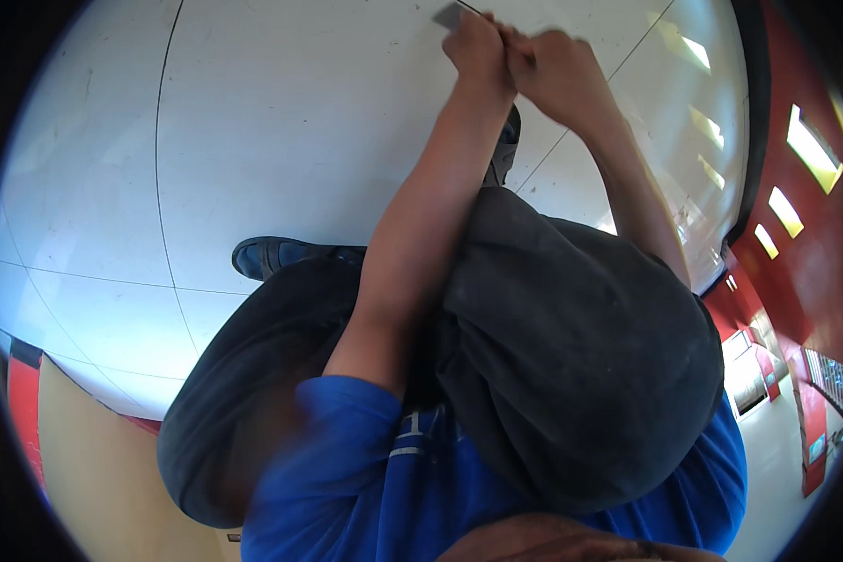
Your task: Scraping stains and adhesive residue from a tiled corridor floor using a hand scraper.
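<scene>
My left hand (476, 45) is at the top of the view, fingers curled, with a small flat grey piece (448, 16) like a blade sticking out beside it. Its kind cannot be made out, and the frame edge is close to it. Right up against it is my right hand (557, 70), closed with the fingers bent toward the left one. Whatever lies inside the right fingers is hidden. Both hands are low over pale floor tiles (281, 112), beyond my knees.
I squat in dark trousers (581, 365), one knee between my forearms. A dark sandal (286, 255) shows at the left, another shoe (504, 155) below my hands. A red wall (796, 253) with a black base strip stands at the right; a beige wall (94, 440) is at the lower left.
</scene>
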Demonstrator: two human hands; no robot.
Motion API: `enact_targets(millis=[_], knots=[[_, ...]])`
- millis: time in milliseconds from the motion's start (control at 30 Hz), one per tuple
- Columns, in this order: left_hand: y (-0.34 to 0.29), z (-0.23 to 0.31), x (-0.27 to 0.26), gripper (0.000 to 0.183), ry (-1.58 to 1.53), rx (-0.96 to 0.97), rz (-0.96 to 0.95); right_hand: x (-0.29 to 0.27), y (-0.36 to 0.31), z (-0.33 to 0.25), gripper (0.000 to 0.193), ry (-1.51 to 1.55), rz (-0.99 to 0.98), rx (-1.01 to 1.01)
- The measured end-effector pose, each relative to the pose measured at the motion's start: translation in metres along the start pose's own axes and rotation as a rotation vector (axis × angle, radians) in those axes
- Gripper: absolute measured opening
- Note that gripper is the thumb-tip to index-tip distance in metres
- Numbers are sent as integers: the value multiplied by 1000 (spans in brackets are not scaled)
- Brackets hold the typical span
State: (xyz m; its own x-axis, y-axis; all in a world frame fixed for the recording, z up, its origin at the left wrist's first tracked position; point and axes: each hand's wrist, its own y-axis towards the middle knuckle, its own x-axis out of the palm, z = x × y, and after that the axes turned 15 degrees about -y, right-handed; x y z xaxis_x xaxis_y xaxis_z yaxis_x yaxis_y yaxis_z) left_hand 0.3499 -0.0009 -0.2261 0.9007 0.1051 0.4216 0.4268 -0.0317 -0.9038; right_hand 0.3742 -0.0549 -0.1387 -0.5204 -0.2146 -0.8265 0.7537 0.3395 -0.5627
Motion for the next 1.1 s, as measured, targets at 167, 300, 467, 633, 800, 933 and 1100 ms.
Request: enact_targets(millis=[167, 300, 467, 633, 800, 933, 1100], knots=[[31, -1, -12, 20, 75, 39, -96, 4, -3, -6, 25, -48, 91, 29], [25, 18, 2, 23, 151, 104, -27, 11, 1, -19, 26, 224, 209, 43], [21, 18, 8, 23, 188, 86, -20, 2, 4, -17, 26, 80, 102, 36], [14, 24, -6, 17, 242, 25, -110, 17, -10, -18, 26, 132, 138, 21], [31, 30, -3, 22, 304, 111, -29, 13, 0, -25, 24, 96, 91, 44], [2, 28, -2, 21, 373, 100, -34, 20, -11, -25, 23, 220, 105, 97], [13, 41, -15, 19, 404, 65, 8, 13, -14, -44, 23, 189, 69, 168]])
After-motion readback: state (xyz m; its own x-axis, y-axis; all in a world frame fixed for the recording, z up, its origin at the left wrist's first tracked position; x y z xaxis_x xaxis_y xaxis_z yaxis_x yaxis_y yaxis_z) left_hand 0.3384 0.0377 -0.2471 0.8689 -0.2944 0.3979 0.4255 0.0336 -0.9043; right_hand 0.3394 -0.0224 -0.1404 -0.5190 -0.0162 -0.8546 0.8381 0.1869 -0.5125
